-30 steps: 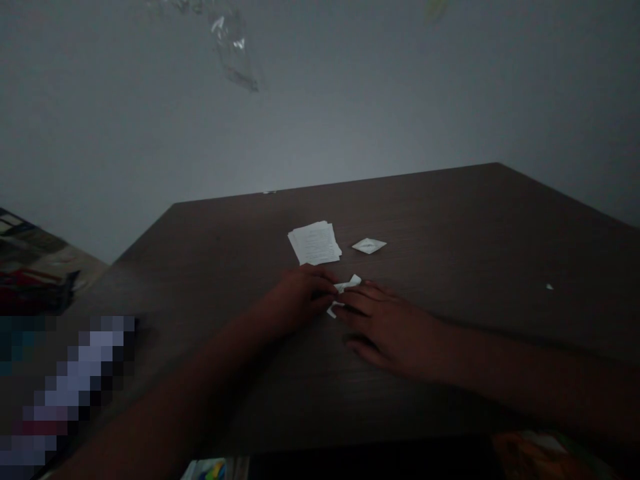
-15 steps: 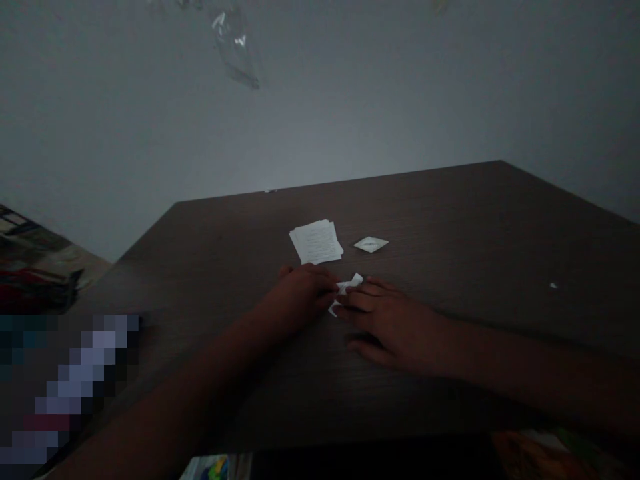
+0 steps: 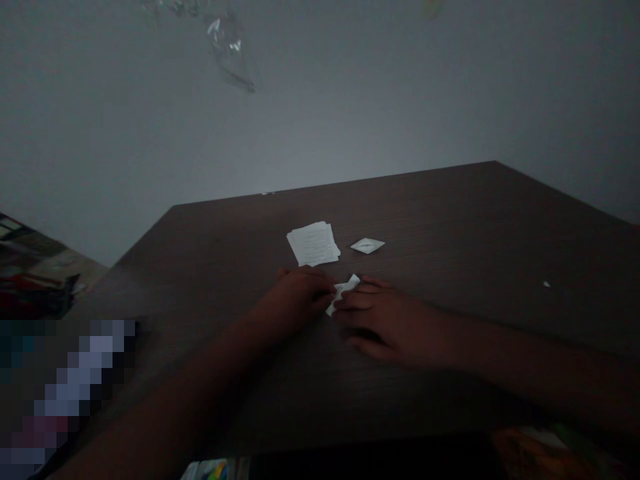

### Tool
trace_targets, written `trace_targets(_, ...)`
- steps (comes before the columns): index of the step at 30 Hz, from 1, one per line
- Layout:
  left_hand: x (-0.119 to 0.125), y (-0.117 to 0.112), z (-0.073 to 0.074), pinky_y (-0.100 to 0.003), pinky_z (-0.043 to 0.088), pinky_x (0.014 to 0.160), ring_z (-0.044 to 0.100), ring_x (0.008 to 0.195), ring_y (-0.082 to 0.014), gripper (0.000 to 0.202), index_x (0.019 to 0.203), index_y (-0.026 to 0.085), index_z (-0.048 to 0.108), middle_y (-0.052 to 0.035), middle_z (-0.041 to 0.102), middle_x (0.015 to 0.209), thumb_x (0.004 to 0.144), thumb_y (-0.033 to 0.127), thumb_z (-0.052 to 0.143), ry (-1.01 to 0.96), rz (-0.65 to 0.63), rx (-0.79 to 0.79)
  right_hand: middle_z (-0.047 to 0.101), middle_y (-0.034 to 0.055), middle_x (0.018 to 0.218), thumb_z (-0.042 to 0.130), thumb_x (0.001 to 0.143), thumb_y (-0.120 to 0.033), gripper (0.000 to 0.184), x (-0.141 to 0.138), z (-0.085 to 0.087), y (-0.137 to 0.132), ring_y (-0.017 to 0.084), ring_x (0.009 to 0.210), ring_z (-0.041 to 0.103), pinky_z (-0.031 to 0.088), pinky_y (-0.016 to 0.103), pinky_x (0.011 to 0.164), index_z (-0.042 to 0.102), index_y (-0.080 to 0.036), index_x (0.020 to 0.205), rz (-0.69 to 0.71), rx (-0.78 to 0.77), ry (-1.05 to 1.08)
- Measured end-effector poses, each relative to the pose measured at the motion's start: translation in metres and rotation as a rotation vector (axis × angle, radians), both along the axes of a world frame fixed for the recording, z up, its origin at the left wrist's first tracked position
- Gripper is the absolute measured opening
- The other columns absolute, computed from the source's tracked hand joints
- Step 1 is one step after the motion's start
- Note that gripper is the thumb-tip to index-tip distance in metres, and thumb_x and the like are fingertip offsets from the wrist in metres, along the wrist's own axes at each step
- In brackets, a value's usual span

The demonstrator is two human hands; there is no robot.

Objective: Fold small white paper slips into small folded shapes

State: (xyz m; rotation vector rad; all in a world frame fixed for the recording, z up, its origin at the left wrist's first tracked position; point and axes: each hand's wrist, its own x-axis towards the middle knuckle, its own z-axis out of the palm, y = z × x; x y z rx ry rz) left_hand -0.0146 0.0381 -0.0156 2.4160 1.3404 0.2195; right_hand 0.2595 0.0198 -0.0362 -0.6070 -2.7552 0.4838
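Observation:
A small white piece of folded paper (image 3: pixel 351 283) lies on the table between my hands, partly covered by fingers. My left hand (image 3: pixel 302 293) is closed, its fingertips on the paper's left side; the exact grip is dim and partly hidden. From the right, my right hand (image 3: pixel 384 319) lies over the paper with fingers stretched out and a little apart, pressing on its lower right part. Just beyond my left hand sits a stack of printed paper sheets (image 3: pixel 314 244). To the right of that stack is a diamond-shaped folded paper (image 3: pixel 367 246), like a small paper boat.
The dark wood table (image 3: pixel 450 220) meets a pale wall (image 3: pixel 350 100) at its back edge. A clear plastic bag (image 3: pixel 231 53) hangs on the wall. A tiny white scrap (image 3: pixel 547 285) lies at the right. A blurred-out area (image 3: pixel 75 387) covers the lower left.
My right fingers have slid slightly over the paper, covering more of its lower end. My left hand stays at its side. The whole view has shifted a little.

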Motion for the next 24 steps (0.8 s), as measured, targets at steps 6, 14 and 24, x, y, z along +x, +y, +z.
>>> trace_targets(6, -0.004, -0.006, -0.007, -0.068, 0.056, 0.132, 0.079, 0.149, -0.0429, 0.016, 0.122, 0.029, 0.094, -0.0121, 0.092, 0.149, 0.106, 0.03, 0.088, -0.072, 0.01, 0.036, 0.086, 0.0176, 0.151, 0.071, 0.121, -0.022, 0.036, 0.009, -0.018, 0.029, 0.034, 0.144, 0.08, 0.063, 0.061, 0.13, 0.086, -0.023, 0.153, -0.143, 0.01, 0.12)
trace_targets(14, -0.001, -0.008, -0.014, -0.064, 0.052, 0.132, 0.076, 0.156, -0.0414, 0.022, 0.13, 0.032, 0.093, -0.0096, 0.088, 0.16, 0.111, 0.029, 0.084, -0.063, -0.053, 0.028, 0.083, 0.0166, 0.159, 0.069, 0.122, -0.019, 0.037, 0.014, -0.021, 0.042, 0.038, 0.158, 0.069, 0.06, 0.068, 0.134, 0.086, -0.026, 0.154, -0.109, 0.136, 0.112)
trace_targets(24, 0.002, 0.001, -0.025, -0.058, 0.051, 0.135, 0.075, 0.155, -0.0356, 0.024, 0.121, 0.033, 0.095, -0.0061, 0.089, 0.154, 0.121, 0.024, 0.073, -0.126, -0.187, -0.003, 0.088, 0.0089, 0.121, 0.065, 0.129, -0.027, 0.025, 0.009, -0.017, 0.034, 0.029, 0.119, 0.079, 0.063, 0.054, 0.118, 0.089, -0.026, 0.123, 0.02, 0.071, 0.088)
